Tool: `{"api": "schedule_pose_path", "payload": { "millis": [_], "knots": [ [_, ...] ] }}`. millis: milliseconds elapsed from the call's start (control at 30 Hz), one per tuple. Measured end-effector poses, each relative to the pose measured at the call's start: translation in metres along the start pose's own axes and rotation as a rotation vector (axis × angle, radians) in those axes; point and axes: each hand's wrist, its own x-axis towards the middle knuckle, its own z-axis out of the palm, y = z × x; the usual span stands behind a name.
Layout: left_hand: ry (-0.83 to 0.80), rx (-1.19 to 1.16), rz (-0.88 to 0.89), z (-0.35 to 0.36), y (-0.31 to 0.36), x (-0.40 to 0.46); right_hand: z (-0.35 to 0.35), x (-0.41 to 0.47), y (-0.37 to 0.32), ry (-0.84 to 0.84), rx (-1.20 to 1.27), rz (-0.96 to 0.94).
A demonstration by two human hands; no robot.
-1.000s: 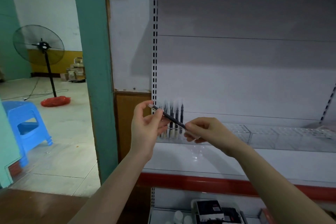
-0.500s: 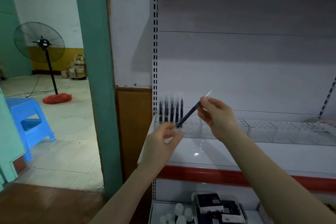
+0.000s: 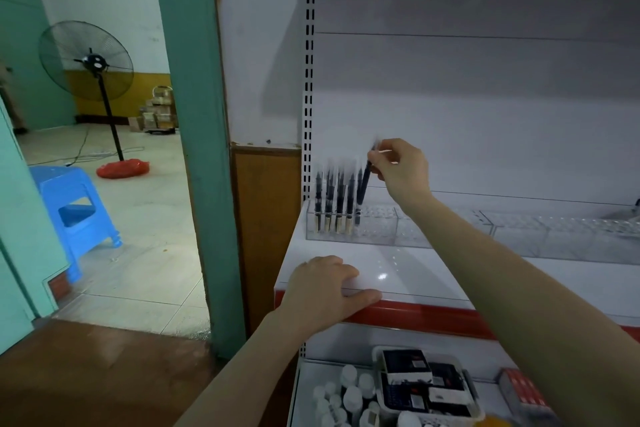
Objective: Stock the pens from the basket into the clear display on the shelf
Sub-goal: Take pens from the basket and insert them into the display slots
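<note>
Head view: right hand point(image 3: 403, 170) now pinches pen point(image 3: 363, 188) alone, tip lowered into clear display point(image 3: 377, 230) just beside row of standing pens point(image 3: 334, 199). Left hand point(image 3: 325, 288) has let go of pen, rests with fingers relaxed on shelf point(image 3: 433, 274) edge. Handover done; insertion likely almost finished. Basket point(image 3: 427, 388) sits on lower shelf.
</note>
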Motion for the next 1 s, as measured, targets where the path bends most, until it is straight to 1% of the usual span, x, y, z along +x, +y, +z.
{"api": "schedule_pose_path", "payload": {
  "millis": [200, 433, 600, 767, 867, 1000],
  "knots": [
    [0.036, -0.013, 0.008, 0.000, 0.000, 0.000, 0.004, 0.009, 0.001, -0.056, -0.079, 0.005],
    [0.019, -0.014, -0.008, -0.001, 0.002, 0.001, 0.013, 0.003, 0.019, -0.126, -0.110, 0.117],
    [0.018, -0.006, -0.015, -0.003, 0.004, 0.000, 0.015, 0.001, 0.027, -0.140, -0.115, 0.156],
    [0.027, -0.005, -0.001, -0.002, 0.002, 0.001, 0.017, -0.003, 0.028, -0.161, -0.214, 0.183],
    [0.036, -0.028, 0.003, -0.001, 0.001, 0.002, 0.008, -0.016, 0.031, -0.104, -0.206, 0.196],
    [0.090, -0.011, 0.051, 0.002, -0.003, 0.001, -0.014, -0.047, 0.031, 0.009, -0.101, 0.179]
  ]
}}
